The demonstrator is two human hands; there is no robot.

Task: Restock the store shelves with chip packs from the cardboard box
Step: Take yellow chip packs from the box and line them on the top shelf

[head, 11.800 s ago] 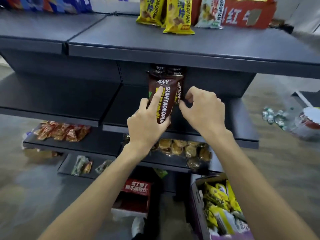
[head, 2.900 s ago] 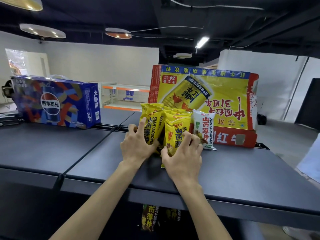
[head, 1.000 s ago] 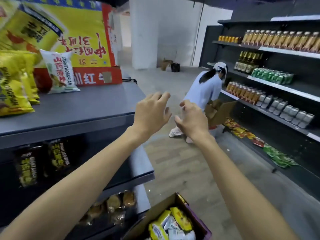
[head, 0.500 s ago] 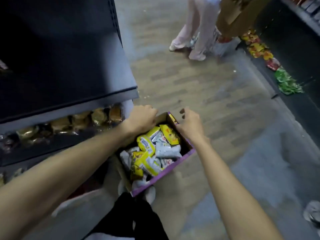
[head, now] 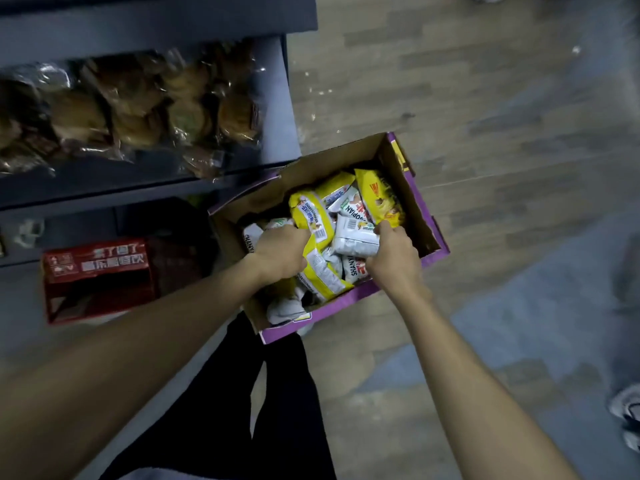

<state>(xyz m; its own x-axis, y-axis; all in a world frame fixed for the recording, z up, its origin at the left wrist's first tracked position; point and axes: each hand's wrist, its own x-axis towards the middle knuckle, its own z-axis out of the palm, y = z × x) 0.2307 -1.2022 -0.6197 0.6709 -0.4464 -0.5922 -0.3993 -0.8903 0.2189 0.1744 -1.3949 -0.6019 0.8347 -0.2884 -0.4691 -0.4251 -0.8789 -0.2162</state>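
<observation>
As the camera looks straight down, the wood-look floor (head: 485,98) fills the right half, and the dark shelf (head: 277,98) takes the upper left. Down the middle, black trousers (head: 277,393) run to the bottom edge, with both bare forearms reaching forward over them.

The box (head: 415,209) is on the floor, right at the corner of the shelf, flaps open, purple outside and brown inside. It's well stocked: chip packs heaped every which way, none upright.

To its left, under the shelf, there's a red carton (head: 100,268) with white lettering, partly in shadow. Up on the shelf itself, pastries (head: 131,109) in clear wrap lie in a loose row, blurred.

Into the box now. A yellow pack (head: 311,216) lies across the top of the heap, label side up, barcode showing. A second yellow pack (head: 375,199) leans toward the far right wall. Between and beneath them, white packs (head: 355,233) are jumbled together.

And the hands are both in there! The left hand (head: 282,251) has its fingers curled around the yellow pack at its near side. The right hand (head: 394,258) pinches the near corner of the second yellow pack.

At the far right edge, a pale shoe (head: 627,410) just shows.
</observation>
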